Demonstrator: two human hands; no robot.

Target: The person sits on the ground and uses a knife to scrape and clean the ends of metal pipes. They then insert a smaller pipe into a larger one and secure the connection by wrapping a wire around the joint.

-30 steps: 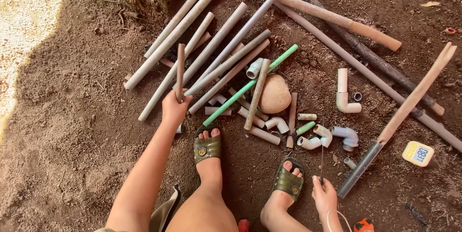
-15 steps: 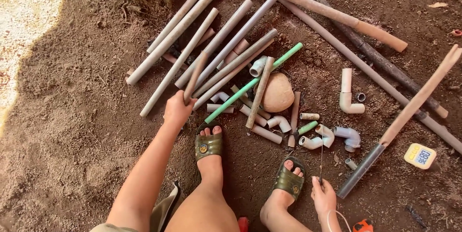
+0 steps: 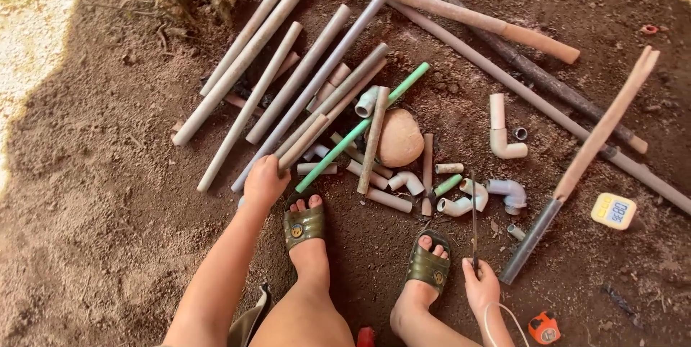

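— Squatting on bare dirt floor point(image 3: 101, 246), a person in green sandals sorts through scrap plumbing. What are the hands doing?

— Left hand point(image 3: 265, 181) is closed over the near end of a short tan pipe point(image 3: 306, 140), which slants up and away toward the round stone point(image 3: 399, 138). Gripping it at the end lets the rest swing free of the pile. Right hand point(image 3: 481, 286), below and right of the stone, is wrapped around the handle end of a thin dark blade point(image 3: 473, 217), likely a hacksaw blade, pointing away from the body so its edge stays clear of the toes.

— And the stone itself?

— It sits mid-heap, a green pipe point(image 3: 360, 129) running diagonally past its left side and a short brown pipe point(image 3: 374, 138) leaning just beside it. Long grey pipes point(image 3: 288, 80) fan out up and left of the stone, roughly parallel, as if laid by length.

— The small parts?

— White elbow fittings point(image 3: 504, 131) lie right of the stone; more bends and offcuts point(image 3: 461, 199) cluster just below it, near the feet, within easy reach.

— Any tools?

— A long wooden-handled tool point(image 3: 597, 138) slants well right of the stone, with a small yellow timer point(image 3: 614, 210) beyond it. An orange tape measure point(image 3: 544, 327) rests by the right hand.
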